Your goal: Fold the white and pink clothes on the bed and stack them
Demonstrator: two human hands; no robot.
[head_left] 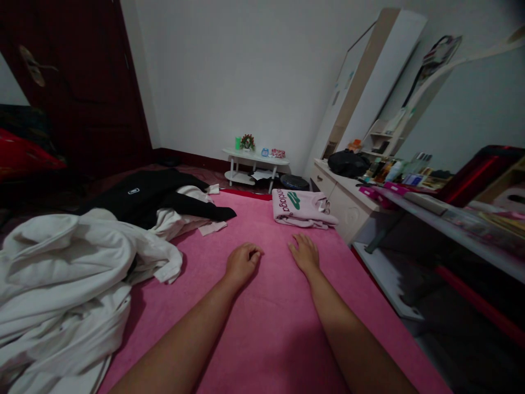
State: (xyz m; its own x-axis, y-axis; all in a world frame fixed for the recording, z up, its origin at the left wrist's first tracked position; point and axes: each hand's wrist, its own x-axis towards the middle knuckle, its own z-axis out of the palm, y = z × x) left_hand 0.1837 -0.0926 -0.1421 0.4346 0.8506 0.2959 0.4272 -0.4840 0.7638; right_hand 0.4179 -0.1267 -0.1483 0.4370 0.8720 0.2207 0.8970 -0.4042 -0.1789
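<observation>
Both my forearms reach out over a pink bed cover [262, 323]. My left hand [241, 261] rests on the cover with its fingers curled under in a loose fist, and nothing shows inside it. My right hand [304, 253] lies flat on the cover, fingers stretched forward, holding nothing. A folded pale pink sweatshirt [301, 208] with green and dark lettering lies just beyond my right hand, near the bed's far right corner.
A heap of white clothes [69, 273] covers the bed's left side, with a black garment [151, 197] behind it. A white dresser [348, 202] and cluttered desk [443, 210] stand to the right. A small white table [256, 161] stands by the far wall.
</observation>
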